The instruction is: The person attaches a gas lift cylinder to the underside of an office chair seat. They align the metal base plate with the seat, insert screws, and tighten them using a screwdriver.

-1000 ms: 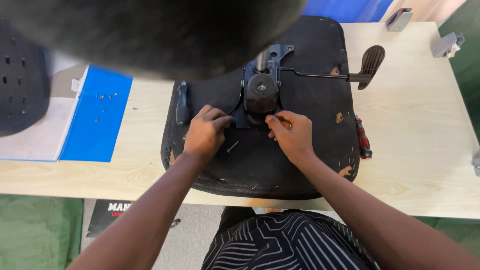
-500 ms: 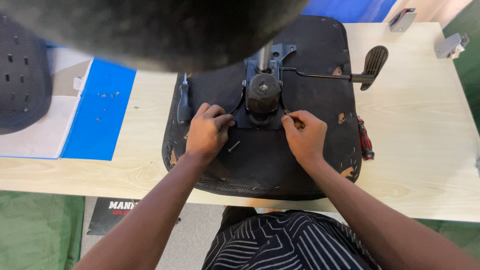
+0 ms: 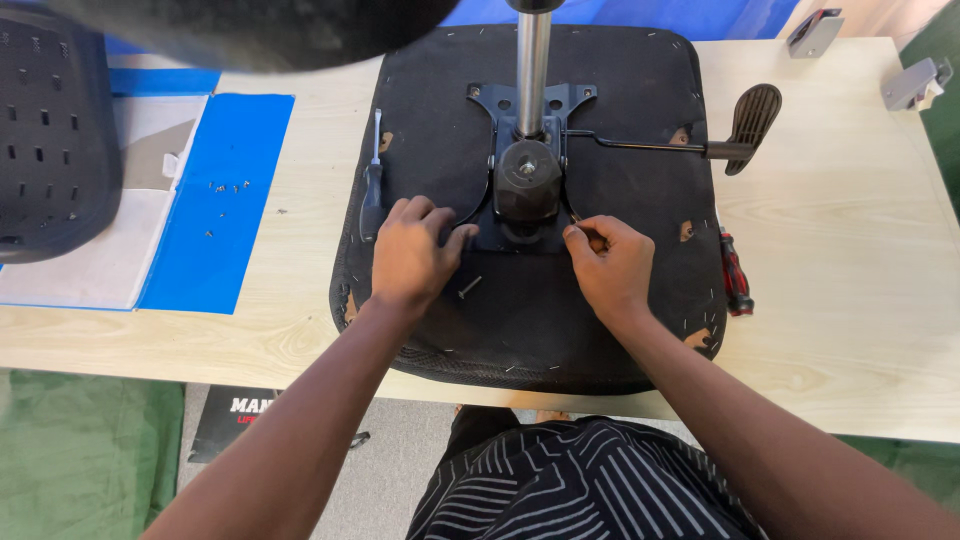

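A: On the pale wooden table [image 3: 850, 300], centre of view: an upturned black fabric office-chair seat [image 3: 640, 100] lies underside up. A dark metal tilt mechanism plate [image 3: 528, 190] is fixed at its middle, with a silver gas-lift column [image 3: 533, 60] rising from it toward 12 o'clock.

B: Hands?

A: The left hand [image 3: 408, 255] lies flat on the seat at 9 o'clock of the mechanism, fingers loosely spread, tips touching the plate's edge; it holds nothing I can see. The right hand [image 3: 608, 265] sits at 4 o'clock of the mechanism, fingers pinched narrow on something small at the plate's edge; I cannot tell what it is.

B: Loose items?

A: A short dark screw [image 3: 469, 288] lies on the seat between the hands, just beside the left thumb. A black-handled screwdriver [image 3: 373, 185] lies on the seat at 10 o'clock of the left hand. A red-and-black screwdriver [image 3: 735, 272] rests at the seat's edge, 3 o'clock of the right hand. A black paddle lever [image 3: 748, 118] sticks out toward 2 o'clock. Small screws [image 3: 228, 186] lie on a blue sheet [image 3: 225, 260] at far 9 o'clock.
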